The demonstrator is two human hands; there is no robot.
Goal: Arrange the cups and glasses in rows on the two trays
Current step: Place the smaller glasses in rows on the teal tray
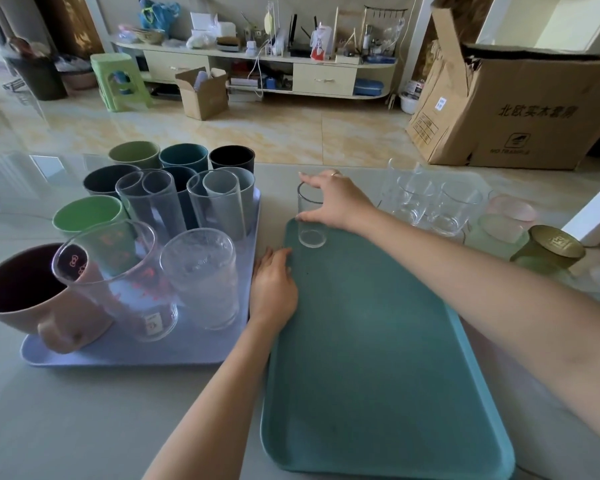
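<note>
- While the right hand (329, 199) holds the small clear cylindrical glass (310, 220) from above, fingers (307, 178) wrapped over its rim and thumb low on its near side, clamped on it, the glass base sits at the far left corner of the teal rectangular plastic tray (378, 358), centre of frame.
- Left hand (272, 289) lies flat, fingers together and holding nothing, on the left rim of the teal tray, in the gap next to the lavender rectangular tray (129, 351) at lower left.
- Lavender tray looks full: rows of coloured cups at the back, tall clear tumblers (184, 206) in the middle, frosted textured glass (203, 278), printed clear glass (118, 278) and pink handled mug (32, 296) in front.
- Teal tray otherwise bare, so this glass likely starts row one.
- Doing it well: set the base fully flat inside the raised rim, not riding on the lip; can't tell for sure if it's fully down yet.
- Tuck it tight into the corner so the row runs straight along the far edge and leaves room for the rest.
- Let go by lifting the fingers straight up; pulling sideways could tip a narrow glass.
- Keep the left hand pressing the tray so it doesn't slide on the glossy tabletop (66, 410).
- Still to go: cluster of clear glasses (426, 202), pale pink cup (513, 207), frosted green cup (499, 233) and upside-down olive cup (548, 251), all at right of frame, off the tray.
- Risk: the right forearm reaches just in front of those loose glasses; watch the sleeve line when drawing back.
</note>
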